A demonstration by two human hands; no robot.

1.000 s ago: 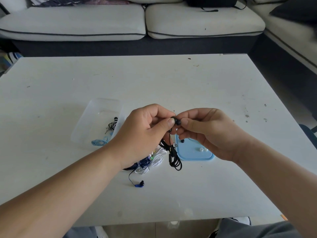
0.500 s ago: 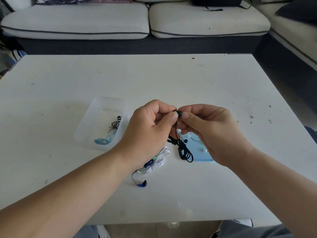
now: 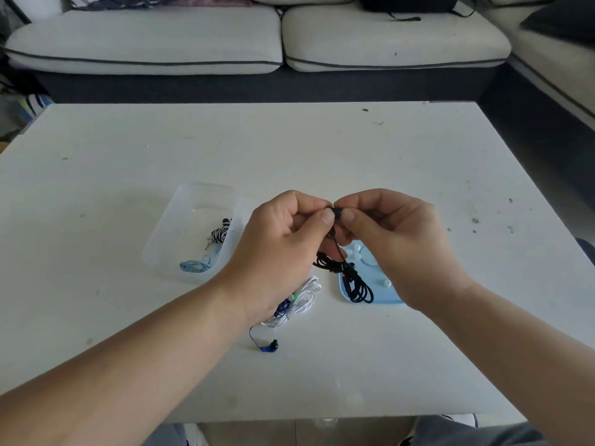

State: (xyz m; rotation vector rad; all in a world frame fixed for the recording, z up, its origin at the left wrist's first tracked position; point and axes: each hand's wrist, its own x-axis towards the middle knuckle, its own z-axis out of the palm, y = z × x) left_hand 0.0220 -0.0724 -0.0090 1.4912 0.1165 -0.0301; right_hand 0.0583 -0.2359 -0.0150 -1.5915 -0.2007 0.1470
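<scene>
Pinching a small black earbud (image 3: 336, 212) from both sides, the two hands meet above the middle of the white table (image 3: 289, 149). The left hand (image 3: 283, 252) has its fingers (image 3: 326, 217) curled in, thumb tip pressed to the left side of the earbud. The right hand (image 3: 396, 246) mirrors it, its fingers (image 3: 347, 217) bent and its thumb tip against the right side. The earbud is mostly covered by the fingertips, so how exactly it is turned cannot be told.

From the earbud a thin black cable runs down to a bundled black coil (image 3: 354, 281), which hangs over the left part of a light blue tray (image 3: 384, 294); whether the coil touches the tray cannot be told. The tray lies flat on the table under the right hand, and small white ear tips (image 3: 355, 251) lie on it.

Left of the hands stands a clear plastic box (image 3: 180, 226). Inside it lie a black-and-white striped earphone bundle (image 3: 220, 233) at the far right and a pale blue earphone bundle (image 3: 196, 265) at the near side. Under the left hand, just right of the box, lies a heap of white earphone cable (image 3: 302, 300) mixed with dark blue cable. A blue earbud (image 3: 269, 346) on a thin lead lies nearer, apart from the heap. Beyond the far edge of the table stands a pale sofa (image 3: 257, 43).
</scene>
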